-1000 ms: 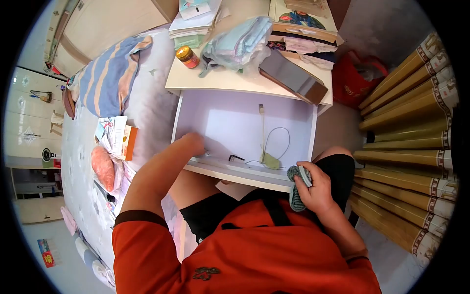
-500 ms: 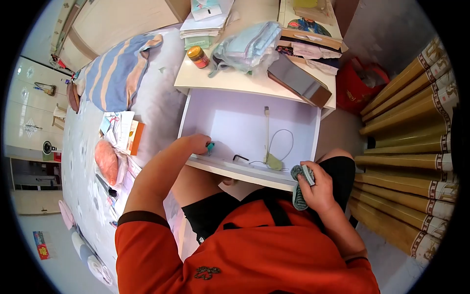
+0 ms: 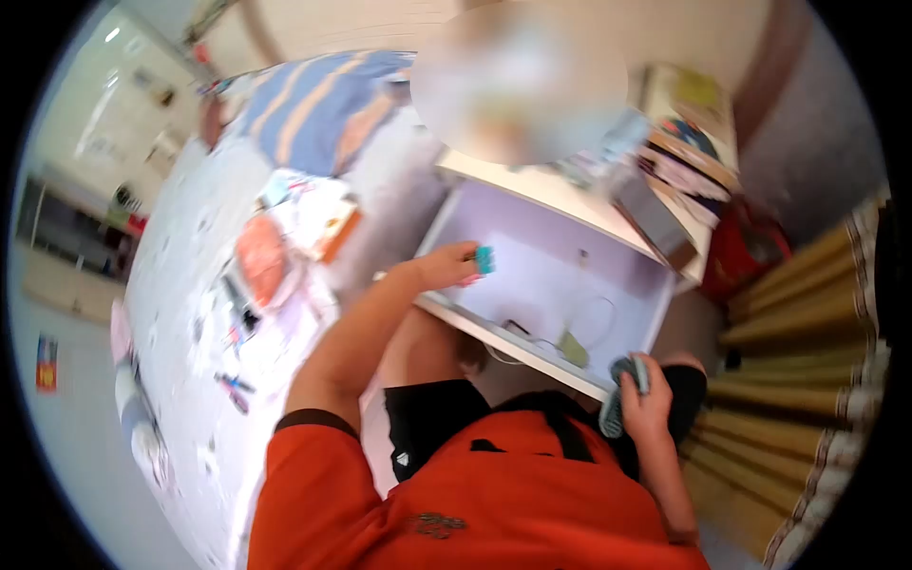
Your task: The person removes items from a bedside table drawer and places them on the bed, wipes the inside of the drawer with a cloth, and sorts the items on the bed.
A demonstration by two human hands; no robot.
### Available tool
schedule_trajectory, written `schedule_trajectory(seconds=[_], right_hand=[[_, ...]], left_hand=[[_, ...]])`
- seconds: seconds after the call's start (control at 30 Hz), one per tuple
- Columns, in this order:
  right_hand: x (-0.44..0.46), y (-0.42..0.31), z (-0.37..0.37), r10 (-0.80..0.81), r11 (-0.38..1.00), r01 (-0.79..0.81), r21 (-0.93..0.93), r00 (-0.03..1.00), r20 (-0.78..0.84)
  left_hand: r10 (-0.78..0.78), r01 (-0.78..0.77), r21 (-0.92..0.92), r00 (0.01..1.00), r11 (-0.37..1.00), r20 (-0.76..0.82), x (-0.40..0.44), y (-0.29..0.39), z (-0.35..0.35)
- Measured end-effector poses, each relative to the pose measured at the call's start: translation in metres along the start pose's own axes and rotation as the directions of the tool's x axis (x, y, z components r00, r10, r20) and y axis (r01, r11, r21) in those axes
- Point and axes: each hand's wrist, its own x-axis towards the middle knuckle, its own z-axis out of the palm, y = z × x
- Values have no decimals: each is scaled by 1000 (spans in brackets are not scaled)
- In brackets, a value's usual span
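Note:
Over the left side of the open drawer (image 3: 532,247), my left hand (image 3: 448,266) pinches a small teal item (image 3: 485,259); something pinkish shows under its fingers. My right hand (image 3: 648,399) is wrapped round a grey-green cloth (image 3: 613,416) at the drawer's front right corner. Inside the drawer, towards the front, lie a small black item (image 3: 516,328), a yellow-green piece (image 3: 573,349) and a thin looped cable (image 3: 611,318). The picture is smeared by motion.
A dark flat device (image 3: 654,218) rests on the desk's edge (image 3: 541,180). On the bed (image 3: 176,313) at left are an orange-pink bag (image 3: 260,258), papers and a striped cloth (image 3: 318,109). A red bag (image 3: 746,247) and curtains (image 3: 807,361) stand at right.
My left hand has risen from the drawer's front left corner with the teal item. The view has turned, shifting the drawer and desk rightwards. My right hand still holds the cloth.

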Motion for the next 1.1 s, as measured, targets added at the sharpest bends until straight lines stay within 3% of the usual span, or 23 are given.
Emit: schedule_trajectory(seconds=[0.03, 0.07, 0.1, 0.23, 0.3, 0.4, 0.5, 0.6, 0.67, 0.73, 0.77, 0.8, 0.83, 0.87, 0.9, 0.93, 0.97, 1.03, 1.1], right_hand=[[0, -2, 0, 72, 996, -73, 44, 997, 25], [0, 1, 1, 62, 996, -63, 68, 998, 19], [1, 0, 0, 90, 994, -92, 57, 995, 38], [3, -4, -2, 113, 993, -116, 36, 990, 83], [4, 0, -2, 80, 996, -83, 29, 992, 93], [4, 1, 0, 73, 995, -79, 54, 992, 99], [5, -3, 1, 59, 997, -64, 43, 993, 103], [6, 1, 1, 49, 998, -51, 22, 994, 96], [5, 0, 1, 50, 999, -50, -5, 994, 92], [6, -1, 1, 87, 995, -91, 37, 992, 92], [5, 2, 1, 86, 995, -83, -53, 994, 70], [5, 0, 0, 52, 997, -47, -64, 995, 81], [5, 0, -2, 52, 998, -48, -42, 994, 100], [5, -10, -3, 47, 999, -46, -21, 995, 82], [4, -9, -4, 45, 999, -46, 8, 996, 76], [3, -8, -5, 71, 997, -74, 32, 994, 79], [5, -18, -8, 93, 995, -95, 17, 991, 101], [14, -19, -14, 152, 986, -159, 53, 982, 116], [34, -45, -19, 301, 894, -317, 316, 949, 99]], left_hand=[[59, -81, -208, 992, 975, -109, -13, 9, 2], [37, -143, -510, 977, 848, -212, -29, 16, 6], [87, -265, -640, 951, 721, -296, -51, 26, 8], [101, -517, -677, 827, 523, -553, -154, 11, -7], [-118, -485, -552, 670, 678, -733, -216, 6, -19], [-329, -276, -449, 387, 850, -861, -300, -34, -43], [-539, 65, -536, 65, 842, -840, -359, -67, -59], [-579, 140, -573, 7, 808, -815, -398, -127, -82], [-458, 612, -466, -183, 639, -870, -407, -153, -90], [-436, 687, -442, -198, 577, -878, -418, -188, -101], [-411, 757, -407, -201, 511, -889, -414, -196, -106], [-370, 948, -106, 13, 299, -929, -414, -203, -108], [-311, 974, 223, 226, 47, -923, -412, -203, -110], [-204, 988, 153, 148, -7, -968, -398, -182, -97], [-191, 758, -479, -443, 442, -876, -376, -158, -92], [139, 807, -213, -340, 550, -930, -361, -149, -86], [465, 820, 72, -247, 568, -850, -349, -142, -82], [542, 569, 423, -48, 705, -839, -283, -61, -45], [434, 181, 469, 201, 865, -878, -225, -27, -18]])
